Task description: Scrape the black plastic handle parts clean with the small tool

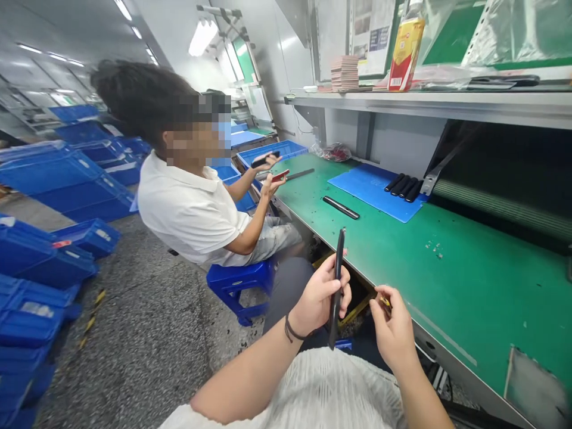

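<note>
Though slender, glossy black bar [335, 307]

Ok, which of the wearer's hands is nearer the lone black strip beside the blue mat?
Left: the left hand, holding another black strip, is below the lone strip in view; the right hand is lower and farther right.

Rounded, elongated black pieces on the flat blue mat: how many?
4, side by side near the right end of the flat blue mat: leftmost piece, second piece, third piece, rightmost piece. None look hidden.
</note>
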The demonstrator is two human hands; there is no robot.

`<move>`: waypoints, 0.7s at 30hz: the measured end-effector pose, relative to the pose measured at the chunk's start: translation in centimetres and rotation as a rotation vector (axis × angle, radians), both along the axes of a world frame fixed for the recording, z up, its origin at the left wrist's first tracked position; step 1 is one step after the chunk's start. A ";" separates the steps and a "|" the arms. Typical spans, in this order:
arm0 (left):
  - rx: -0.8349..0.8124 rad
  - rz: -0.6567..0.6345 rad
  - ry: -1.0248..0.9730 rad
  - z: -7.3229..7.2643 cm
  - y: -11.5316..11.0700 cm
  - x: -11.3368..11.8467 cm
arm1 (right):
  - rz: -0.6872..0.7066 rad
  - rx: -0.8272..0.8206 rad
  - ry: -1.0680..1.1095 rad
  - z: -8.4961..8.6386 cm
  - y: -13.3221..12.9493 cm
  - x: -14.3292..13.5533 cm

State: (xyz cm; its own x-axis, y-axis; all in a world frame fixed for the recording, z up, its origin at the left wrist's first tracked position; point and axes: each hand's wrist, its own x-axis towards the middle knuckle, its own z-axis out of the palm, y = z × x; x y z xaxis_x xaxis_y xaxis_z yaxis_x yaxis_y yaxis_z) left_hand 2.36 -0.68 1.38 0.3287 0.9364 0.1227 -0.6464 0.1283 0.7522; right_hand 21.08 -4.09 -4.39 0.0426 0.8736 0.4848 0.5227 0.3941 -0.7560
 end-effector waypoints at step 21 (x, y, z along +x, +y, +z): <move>0.032 -0.208 0.383 1.7 -0.4 5.6 | -0.148 0.391 -0.899 15.9 3.2 6.9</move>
